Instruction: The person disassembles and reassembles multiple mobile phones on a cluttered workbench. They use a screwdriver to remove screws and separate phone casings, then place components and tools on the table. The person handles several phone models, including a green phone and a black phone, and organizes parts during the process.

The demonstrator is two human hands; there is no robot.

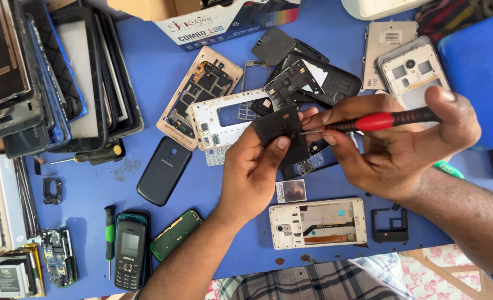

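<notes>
Nearest the person, I logged a checked shirt (307,283) at the lower edge. Just beyond it, on the blue table (152,72): a white phone chassis (317,222) lying flat, a small black camera bracket (389,225) to its right, a green circuit board (175,233) to its left, then a black keypad handset (131,253) with a green-handled screwdriver (109,233) beside it. At the near left I noted a bare board (58,256) and a battery (13,278).

In the middle, I recorded the left hand (252,172) clamped on a small black phone frame piece (279,130), thumb across its front, held up above the table. The right hand (402,144) was closed around a red-handled screwdriver (379,121), its tip meeting the right edge of the black piece. The two hands were close together, fingertips nearly touching.

Left of the hands lay a dark back cover (164,169) and a black-and-yellow screwdriver (93,155).

Farther off: a white mid-frame (224,119), a gold-rimmed phone body (199,94) with its board exposed, a heap of black housings (318,78), and two pale back shells (410,69) at far right. A stack of screens and frames (52,72) filled the far left; a printed carton (224,19) sat at the far edge.
</notes>
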